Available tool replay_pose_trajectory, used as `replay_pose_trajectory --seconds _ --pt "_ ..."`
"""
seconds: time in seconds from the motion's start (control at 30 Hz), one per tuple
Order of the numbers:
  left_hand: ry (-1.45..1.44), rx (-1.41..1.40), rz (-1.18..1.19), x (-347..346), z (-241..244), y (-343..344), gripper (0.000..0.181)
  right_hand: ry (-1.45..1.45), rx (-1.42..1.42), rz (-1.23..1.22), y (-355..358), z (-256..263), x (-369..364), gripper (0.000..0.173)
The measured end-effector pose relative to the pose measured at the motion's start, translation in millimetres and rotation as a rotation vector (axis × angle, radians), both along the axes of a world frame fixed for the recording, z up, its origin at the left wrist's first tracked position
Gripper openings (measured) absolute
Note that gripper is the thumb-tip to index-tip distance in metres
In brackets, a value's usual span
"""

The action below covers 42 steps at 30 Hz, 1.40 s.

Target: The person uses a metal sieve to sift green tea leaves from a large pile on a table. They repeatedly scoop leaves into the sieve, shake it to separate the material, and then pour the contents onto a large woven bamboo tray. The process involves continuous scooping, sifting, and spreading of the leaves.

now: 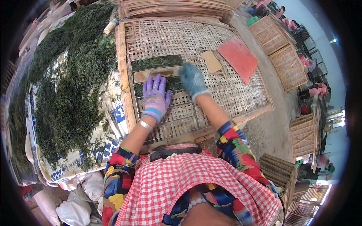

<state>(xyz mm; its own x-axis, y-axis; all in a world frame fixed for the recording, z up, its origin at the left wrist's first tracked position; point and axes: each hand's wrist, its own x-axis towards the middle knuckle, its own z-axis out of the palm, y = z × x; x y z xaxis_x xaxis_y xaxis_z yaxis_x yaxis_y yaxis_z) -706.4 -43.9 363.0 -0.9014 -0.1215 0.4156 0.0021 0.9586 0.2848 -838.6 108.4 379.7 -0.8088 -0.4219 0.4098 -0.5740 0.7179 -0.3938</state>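
My left hand (155, 94), in a purple glove, lies palm down with its fingers apart. Its fingertips reach a brown wooden slat (142, 75) and the dark green seaweed strip (174, 83) below it. My right hand (193, 78), in a blue-green glove, has curled fingers at the right end of the slat; whether it grips anything is hidden. Another flattened seaweed strip (157, 62) lies above the slat. Both strips sit within a thin metal wire frame (181, 120) with several sections. Under it is a woven bamboo tray (183, 36) with a wooden border.
Loose seaweed (70, 84) is heaped on printed sheeting at left. A tan card (211, 61) and a red sheet (239, 59) lie on the tray's right side. A small bottle (110, 26) rests by the tray's upper-left corner. Stacked trays (175, 8) stand beyond. People sit far right.
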Motion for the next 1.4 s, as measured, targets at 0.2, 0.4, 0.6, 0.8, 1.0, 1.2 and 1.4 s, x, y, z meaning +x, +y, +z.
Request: replay_pose_trajectory --seconds 0.2,0.4,0.6,0.8,1.0,1.2,1.4 --pt "-0.077 0.046 -0.137 17 -20 -38 0.053 -0.079 0.067 0.630 32 -16 34 0.030" --pt "-0.356 -0.091 -0.222 -2 -26 -14 0.056 0.076 0.346 0.218 11 -1 17 0.016" --pt "-0.332 0.015 -0.187 22 20 -57 0.053 -0.094 0.375 0.114 21 -19 -2 0.011" --pt "-0.310 -0.241 0.032 39 -18 -72 0.056 0.017 -0.054 0.312 -7 16 28 0.038" --pt "-0.323 0.073 -0.140 52 7 -94 0.036 0.121 0.174 0.590 48 -23 7 0.031" --pt "-0.054 0.070 0.162 10 -20 -97 0.012 0.078 0.368 0.292 27 -10 -11 0.012" --pt "-0.173 0.231 0.163 11 -34 -126 0.033 0.084 0.470 0.314 22 -7 -15 0.011"
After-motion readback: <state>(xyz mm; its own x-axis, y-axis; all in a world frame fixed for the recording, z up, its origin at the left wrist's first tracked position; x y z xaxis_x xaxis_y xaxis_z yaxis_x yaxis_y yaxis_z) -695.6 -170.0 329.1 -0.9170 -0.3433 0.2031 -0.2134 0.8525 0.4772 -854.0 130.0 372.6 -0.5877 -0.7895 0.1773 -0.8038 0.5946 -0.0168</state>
